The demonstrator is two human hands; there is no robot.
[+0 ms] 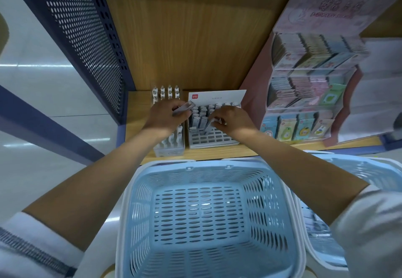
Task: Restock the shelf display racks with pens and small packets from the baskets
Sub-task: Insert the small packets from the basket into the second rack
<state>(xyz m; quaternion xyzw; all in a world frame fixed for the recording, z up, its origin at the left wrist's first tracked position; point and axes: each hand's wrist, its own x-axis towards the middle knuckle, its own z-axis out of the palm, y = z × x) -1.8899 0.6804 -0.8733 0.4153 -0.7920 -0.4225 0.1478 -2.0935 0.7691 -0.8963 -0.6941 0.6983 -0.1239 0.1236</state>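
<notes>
The left hand point(165, 114) grips a pen point(185, 108) above the white pen tray point(169, 149). At its 3 o'clock, the right hand point(235, 118) pinches a second pen point(207, 126), tilted over the grid rack point(213, 139) on the shelf point(137, 108). The blue basket point(141, 212) sits at 6 o'clock.

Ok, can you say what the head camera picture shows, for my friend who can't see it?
A person reaches over a blue basket to a shelf: the right hand slots a grey pen into a grey rack, while the left hand grips more pens.
</notes>
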